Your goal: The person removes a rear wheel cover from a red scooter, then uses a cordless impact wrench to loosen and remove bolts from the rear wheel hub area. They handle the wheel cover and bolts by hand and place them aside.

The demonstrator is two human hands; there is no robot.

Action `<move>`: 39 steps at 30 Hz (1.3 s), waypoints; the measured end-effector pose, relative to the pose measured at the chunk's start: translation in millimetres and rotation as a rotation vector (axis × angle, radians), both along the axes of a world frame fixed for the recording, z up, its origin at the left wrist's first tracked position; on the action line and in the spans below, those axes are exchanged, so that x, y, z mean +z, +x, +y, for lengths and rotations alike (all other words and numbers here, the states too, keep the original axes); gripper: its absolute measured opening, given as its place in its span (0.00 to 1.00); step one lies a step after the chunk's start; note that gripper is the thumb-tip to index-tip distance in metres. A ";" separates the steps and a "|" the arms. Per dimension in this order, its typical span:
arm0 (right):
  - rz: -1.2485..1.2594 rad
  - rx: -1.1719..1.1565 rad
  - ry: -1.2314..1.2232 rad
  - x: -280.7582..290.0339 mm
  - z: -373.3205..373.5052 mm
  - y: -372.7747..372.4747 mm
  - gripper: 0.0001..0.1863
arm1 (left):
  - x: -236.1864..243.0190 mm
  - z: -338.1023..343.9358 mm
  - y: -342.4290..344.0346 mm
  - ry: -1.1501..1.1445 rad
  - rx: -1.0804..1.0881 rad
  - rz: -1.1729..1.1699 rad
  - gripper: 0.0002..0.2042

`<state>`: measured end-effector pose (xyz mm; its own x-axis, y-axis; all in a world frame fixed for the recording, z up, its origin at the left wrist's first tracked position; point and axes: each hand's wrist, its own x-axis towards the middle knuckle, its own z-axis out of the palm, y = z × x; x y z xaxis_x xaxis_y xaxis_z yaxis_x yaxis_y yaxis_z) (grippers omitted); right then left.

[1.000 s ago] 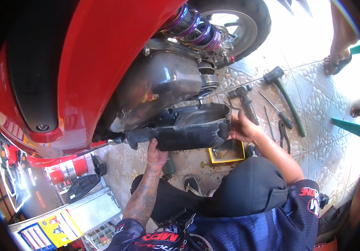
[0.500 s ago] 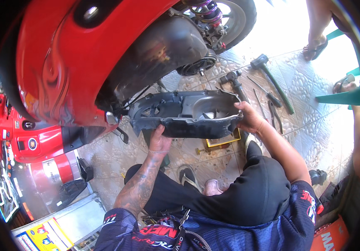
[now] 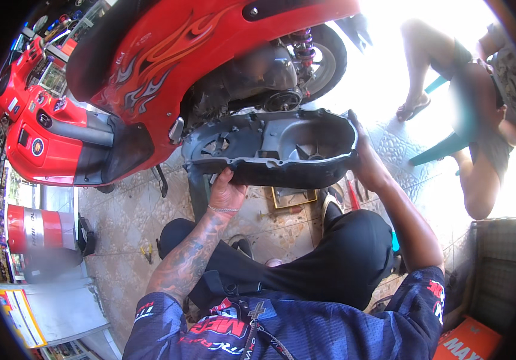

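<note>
Between my two hands is a long, dark grey scooter transmission cover (image 3: 279, 175), its hollow inner side facing up toward me. My left hand (image 3: 228, 193) grips its near wall toward the left end, thumb on the rim. At the rounded right end, my right hand (image 3: 366, 161) is closed round the edge, its fingers partly hidden behind the cover. Just beyond the cover stands a red scooter (image 3: 210, 45) with flame decals. Its rear wheel (image 3: 330, 66) and dark engine side (image 3: 252, 75) show behind the cover.
Under the cover lies a yellow-rimmed tray (image 3: 294, 205) on the tiled floor, with a red-handled tool (image 3: 353, 195) beside it. Pliers (image 3: 146, 252) lie to the left. Another red scooter (image 3: 42, 141) stands at left. A seated person's leg (image 3: 415, 72) is at upper right.
My view has shifted, showing more of both scooters and the seated person. The cover now hides most of the floor tools. Both hands keep hold of it; my right hand shows more side-on.
</note>
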<state>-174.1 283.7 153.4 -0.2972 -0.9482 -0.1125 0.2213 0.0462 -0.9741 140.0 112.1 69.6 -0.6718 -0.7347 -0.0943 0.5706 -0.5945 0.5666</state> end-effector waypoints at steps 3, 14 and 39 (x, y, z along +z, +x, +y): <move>0.475 0.042 -0.149 33.0 12.3 -1.0 0.62 | 14.1 4.2 2.8 -0.051 -0.007 0.113 0.14; 0.651 0.101 -0.307 115.0 69.4 47.9 0.69 | 48.7 30.5 29.0 -0.096 0.037 0.233 0.11; 1.728 0.205 -0.220 201.4 124.6 81.8 0.23 | 48.4 33.5 59.0 -0.168 -0.063 0.235 0.14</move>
